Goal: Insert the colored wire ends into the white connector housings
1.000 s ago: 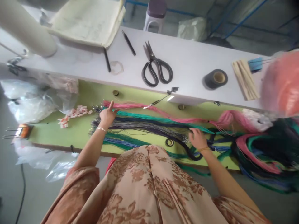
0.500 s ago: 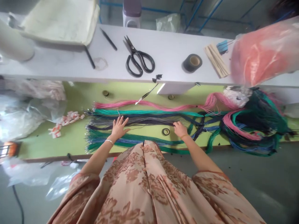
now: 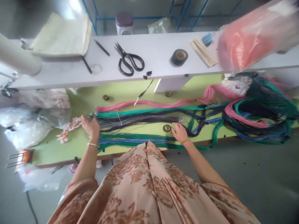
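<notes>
My left hand is at the left ends of the thread bundles, its fingers apart and partly over the tips. Whether it touches single strands I cannot make out. My right hand rests by the right end of a grey thread bundle, fingers loosely bent with nothing visible in them. Beside its fingertips lies a small black tape ring. A pink bundle, a bright green bundle and dark navy strands run lengthwise beyond. Dark green strands and blue strands lie nearer my body.
A raised white shelf holds black-handled scissors, a black tape roll, wooden sticks and a pink-filled plastic bag. Tangled threads pile up at right. Small white-and-orange pieces and plastic bags lie left.
My left hand has moved left from the middle of the bundles to their ends. My right hand has come off the grey bundle's end, slightly nearer me. The view has shifted a little.
</notes>
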